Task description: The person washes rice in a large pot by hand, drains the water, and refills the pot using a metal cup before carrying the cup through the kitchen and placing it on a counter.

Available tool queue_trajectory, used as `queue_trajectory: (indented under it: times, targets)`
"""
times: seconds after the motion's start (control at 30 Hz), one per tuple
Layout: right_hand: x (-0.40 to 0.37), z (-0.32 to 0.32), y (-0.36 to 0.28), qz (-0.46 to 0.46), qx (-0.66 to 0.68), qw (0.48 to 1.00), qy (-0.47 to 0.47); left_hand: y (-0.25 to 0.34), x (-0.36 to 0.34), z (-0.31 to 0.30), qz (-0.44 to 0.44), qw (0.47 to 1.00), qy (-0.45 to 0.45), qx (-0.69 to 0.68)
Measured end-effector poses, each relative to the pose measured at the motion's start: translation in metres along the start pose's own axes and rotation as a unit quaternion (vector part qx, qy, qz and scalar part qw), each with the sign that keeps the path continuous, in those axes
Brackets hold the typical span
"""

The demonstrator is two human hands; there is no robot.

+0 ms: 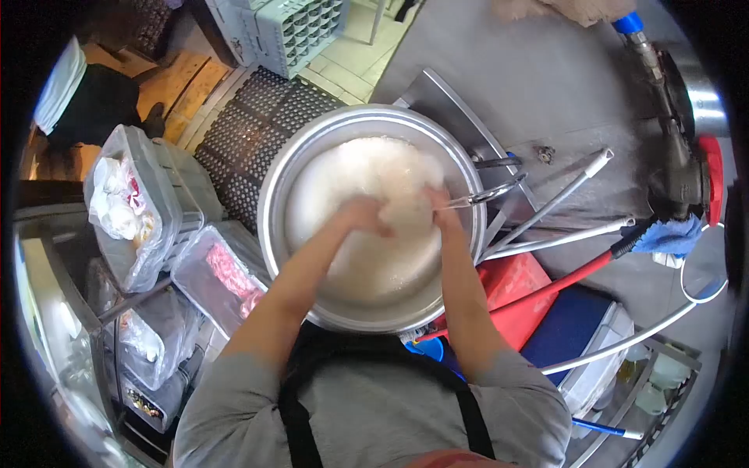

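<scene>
A wide round metal pot (275, 257) stands in front of me. Inside it lies a pale white mass (331, 175), heaped toward the far side, with cloudy liquid (367, 273) nearer to me. My left hand (363, 214) reaches into the middle of the pot, its thumb and fingers apart at the surface of the mass. Near the right inner wall is my right hand (442, 204), blurred, with its fingertips at the white mass. The pot's metal handle (499, 191) shows beside that hand, past the rim.
On the left stand a plastic-lined bin (117, 203) and a clear tub (222, 273) with pink contents. A grey rack (300, 35) is at the back beyond a black mat (242, 117). Red-handled and white poles (562, 195) lean at right, by a red board (511, 288).
</scene>
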State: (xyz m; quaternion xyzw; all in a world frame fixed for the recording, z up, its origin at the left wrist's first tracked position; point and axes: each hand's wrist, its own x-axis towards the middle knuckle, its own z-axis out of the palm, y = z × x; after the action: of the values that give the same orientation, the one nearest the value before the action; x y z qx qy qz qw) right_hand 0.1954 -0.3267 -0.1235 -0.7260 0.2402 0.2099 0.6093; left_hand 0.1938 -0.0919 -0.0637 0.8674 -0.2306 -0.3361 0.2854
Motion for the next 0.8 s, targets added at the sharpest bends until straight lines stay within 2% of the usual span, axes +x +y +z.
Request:
queue_trajectory:
  times: [0.03,0.07,0.1,0.13,0.17,0.23,0.27,0.3,0.37,0.43,0.47,0.5,0.57,0.6,0.67,0.73,0.77,0.8]
  targets:
    - [0.009,0.009,-0.021,0.069,0.089,0.994,-0.004,0.009,-0.007,0.003,0.02,0.999,-0.019,0.029]
    - [0.03,0.015,-0.02,-0.073,0.082,0.987,-0.113,0.012,-0.01,0.008,0.043,0.997,-0.061,0.036]
    - [0.041,0.025,-0.023,-0.212,0.075,0.95,-0.218,0.017,-0.013,0.01,0.067,0.991,-0.104,0.043]
    - [0.045,0.026,-0.023,-0.241,0.025,0.93,-0.277,0.02,-0.016,0.011,0.093,0.984,-0.147,0.048]
    - [0.049,0.027,-0.023,-0.272,-0.02,0.902,-0.334,0.019,-0.017,0.007,0.114,0.986,-0.111,0.045]
    - [-0.001,0.042,-0.089,-0.117,-0.187,0.907,-0.359,0.024,-0.031,-0.03,0.157,0.986,-0.043,0.038]
    - [0.003,0.032,-0.088,-0.217,-0.2,0.861,-0.414,0.004,-0.018,-0.031,0.084,0.996,0.01,-0.028]
    - [0.002,0.014,-0.078,-0.185,-0.21,0.892,-0.354,-0.02,-0.005,-0.033,0.01,0.994,0.063,-0.093]
    - [-0.001,-0.015,-0.045,-0.121,-0.229,0.939,-0.229,-0.044,-0.011,-0.049,-0.099,0.977,0.179,0.061]
    - [-0.018,-0.019,0.002,0.005,-0.036,0.984,-0.176,-0.075,-0.013,-0.028,-0.141,0.982,0.124,0.015]
    - [-0.029,-0.02,0.018,0.067,0.062,0.985,-0.146,-0.082,-0.011,-0.02,-0.161,0.982,0.096,-0.008]
    - [-0.038,-0.016,0.025,0.118,0.113,0.976,-0.146,-0.073,-0.019,-0.018,-0.204,0.963,0.092,-0.149]
    - [-0.054,0.002,0.039,0.217,0.212,0.943,-0.141,-0.043,-0.039,-0.016,-0.275,0.862,0.078,-0.419]
    - [-0.062,0.014,0.041,0.207,0.241,0.939,-0.129,-0.068,-0.018,0.017,-0.248,0.814,0.032,-0.524]
    - [-0.073,0.041,0.033,0.183,0.301,0.93,-0.108,-0.06,-0.008,0.047,-0.189,0.804,0.019,-0.564]
    - [-0.073,0.044,0.016,0.128,0.323,0.917,-0.195,-0.03,-0.008,0.042,-0.119,0.775,0.02,-0.621]
    - [-0.077,0.048,0.007,0.104,0.335,0.906,-0.237,-0.004,-0.023,0.017,-0.081,0.75,0.026,-0.656]
    - [-0.091,0.054,-0.016,0.081,0.294,0.934,-0.188,0.013,-0.031,0.006,-0.045,0.722,0.031,-0.69]
